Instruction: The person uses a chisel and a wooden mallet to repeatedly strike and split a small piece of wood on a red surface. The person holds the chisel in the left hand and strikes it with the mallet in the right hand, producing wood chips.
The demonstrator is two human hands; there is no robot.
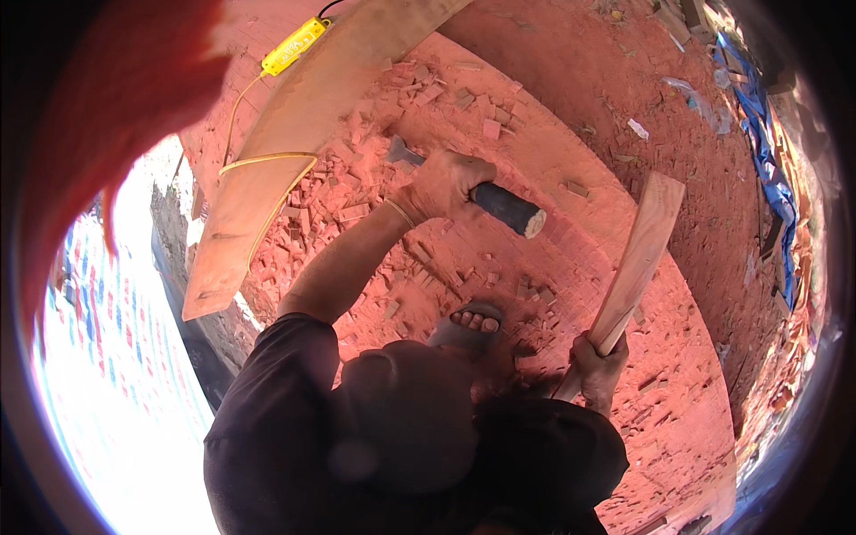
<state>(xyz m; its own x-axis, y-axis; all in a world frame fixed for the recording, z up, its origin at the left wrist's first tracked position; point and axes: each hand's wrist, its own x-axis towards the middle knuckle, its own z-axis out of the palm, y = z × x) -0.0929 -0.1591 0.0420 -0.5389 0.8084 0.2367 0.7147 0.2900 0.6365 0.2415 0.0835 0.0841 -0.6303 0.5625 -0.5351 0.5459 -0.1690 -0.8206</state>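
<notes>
My left hand point(443, 183) is closed around a hand tool with a thick black handle point(508, 209), whose butt end shows pale wood. A flared grey metal blade point(403, 152) sticks out on the other side of the fist, over the wood chips. On the right, my right hand point(599, 366) wraps round the lower part of a long wooden billet point(637, 259). The billet slants away to the upper right, and its lower end passes behind my hand toward my dark sleeve. The tool and the billet are well apart.
Many wood chips point(308, 214) cover the reddish boards point(553, 143). A large curved plank point(294, 134) lies at the upper left, looped by a yellow cord point(267, 159) beside a yellow electrical block point(294, 45). My sandalled foot point(473, 323) is close below the tool. Blue sheeting point(767, 160) lies far right.
</notes>
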